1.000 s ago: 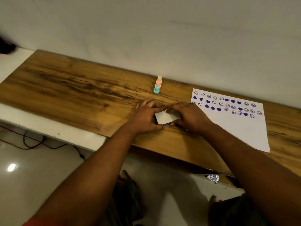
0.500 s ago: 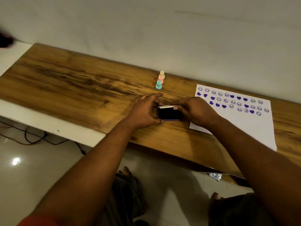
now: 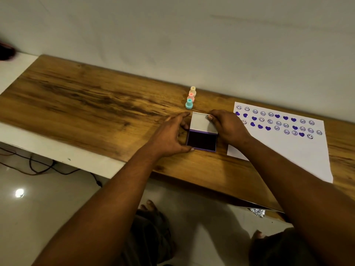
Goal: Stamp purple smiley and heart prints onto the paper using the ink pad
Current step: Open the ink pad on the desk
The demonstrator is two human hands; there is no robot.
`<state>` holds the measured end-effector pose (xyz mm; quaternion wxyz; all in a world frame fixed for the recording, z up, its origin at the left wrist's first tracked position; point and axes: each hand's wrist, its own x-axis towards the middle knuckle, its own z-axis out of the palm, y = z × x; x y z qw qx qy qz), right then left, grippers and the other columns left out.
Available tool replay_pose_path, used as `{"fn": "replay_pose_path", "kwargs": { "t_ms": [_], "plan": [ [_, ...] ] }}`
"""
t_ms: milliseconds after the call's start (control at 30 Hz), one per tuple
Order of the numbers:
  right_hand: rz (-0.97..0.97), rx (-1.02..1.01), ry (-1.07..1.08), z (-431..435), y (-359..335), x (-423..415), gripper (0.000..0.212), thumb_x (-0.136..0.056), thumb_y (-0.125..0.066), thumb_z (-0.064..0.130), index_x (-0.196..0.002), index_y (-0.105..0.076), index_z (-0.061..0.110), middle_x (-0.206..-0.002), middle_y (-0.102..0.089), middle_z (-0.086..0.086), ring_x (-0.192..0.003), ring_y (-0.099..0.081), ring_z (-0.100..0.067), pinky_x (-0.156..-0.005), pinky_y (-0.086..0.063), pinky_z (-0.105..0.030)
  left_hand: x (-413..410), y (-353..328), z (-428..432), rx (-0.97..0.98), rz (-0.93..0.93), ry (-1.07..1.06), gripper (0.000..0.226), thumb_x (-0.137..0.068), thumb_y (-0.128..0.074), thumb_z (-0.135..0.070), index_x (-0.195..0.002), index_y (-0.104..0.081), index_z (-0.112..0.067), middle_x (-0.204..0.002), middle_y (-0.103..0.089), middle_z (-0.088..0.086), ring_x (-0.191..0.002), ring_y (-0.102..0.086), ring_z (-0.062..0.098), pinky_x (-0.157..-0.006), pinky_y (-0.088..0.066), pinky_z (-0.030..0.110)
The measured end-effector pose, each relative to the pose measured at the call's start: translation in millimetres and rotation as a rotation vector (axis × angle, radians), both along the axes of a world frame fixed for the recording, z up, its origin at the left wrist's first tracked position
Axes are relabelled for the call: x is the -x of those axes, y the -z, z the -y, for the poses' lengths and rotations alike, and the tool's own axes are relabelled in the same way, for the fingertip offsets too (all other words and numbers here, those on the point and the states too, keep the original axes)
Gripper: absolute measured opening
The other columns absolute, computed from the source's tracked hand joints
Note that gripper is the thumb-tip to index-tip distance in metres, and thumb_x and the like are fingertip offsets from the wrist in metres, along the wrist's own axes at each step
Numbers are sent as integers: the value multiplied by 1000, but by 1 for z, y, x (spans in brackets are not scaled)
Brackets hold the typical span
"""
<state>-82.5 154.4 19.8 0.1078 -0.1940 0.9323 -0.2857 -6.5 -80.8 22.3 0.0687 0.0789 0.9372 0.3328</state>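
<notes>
A purple ink pad [image 3: 202, 140] lies open on the wooden table [image 3: 86, 110], its white lid [image 3: 201, 122] swung back away from me. My left hand [image 3: 170, 136] grips the pad's left side. My right hand [image 3: 227, 125] pinches the lid's right edge. Right of the pad lies a white paper [image 3: 284, 148] with rows of purple smileys and hearts along its far part. Three small stamps stand in a line behind the pad: teal [image 3: 189, 104], pink [image 3: 191, 97] and cream [image 3: 192, 91].
A grey wall runs behind the table. A white shelf edge [image 3: 48, 152] sticks out at the table's left front, with cables [image 3: 38, 167] on the shiny floor below. My legs and feet show under the table.
The ink pad's lid went from shut under both hands to half raised, then fully swung back, baring the dark ink. Both hands stayed on the pad.
</notes>
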Motion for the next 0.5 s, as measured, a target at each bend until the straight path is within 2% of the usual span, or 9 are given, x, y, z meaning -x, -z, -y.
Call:
{"fn": "replay_pose_path", "kwargs": {
  "t_ms": [133, 233, 367, 500],
  "plan": [
    [1, 28, 73, 3, 2, 2, 35, -108, -55, 37, -135, -66, 18, -128, -72, -9, -115, -67, -28, -80, -49, -30, 1, 1, 2, 10, 7, 6, 124, -63, -95, -47, -162, -25, -25, -121, -64, -13, -126, -51, 13, -110, -42, 39],
    [-17, 35, 97, 3, 2, 2, 35, -106, -60, 36, -137, -66, 19, -131, -72, -8, -118, -66, -27, -83, -51, -31, 1, 2, 3, 7, -6, 26, 118, -65, -93, -49, -161, -29, -27, -121, -63, -12, -127, -49, 13, -107, -45, 42],
    [-80, 7, 106, 3, 5, 1, 34, -104, -62, 37, -132, -70, 20, -130, -68, -8, -116, -63, -26, -86, -47, -30, 1, 3, 2, 70, -25, 49, 103, -68, -90, -54, -155, -43, -26, -137, -58, -4, -135, -43, 16, -111, -44, 45],
    [-104, 12, 123, 1, 6, 1, 34, -102, -66, 39, -131, -74, 22, -128, -69, -7, -112, -63, -24, -83, -43, -29, 2, 4, 1, 131, -41, 71, 98, -69, -87, -58, -153, -47, -29, -148, -52, -3, -140, -39, 17, -114, -41, 42]
  ]
}}
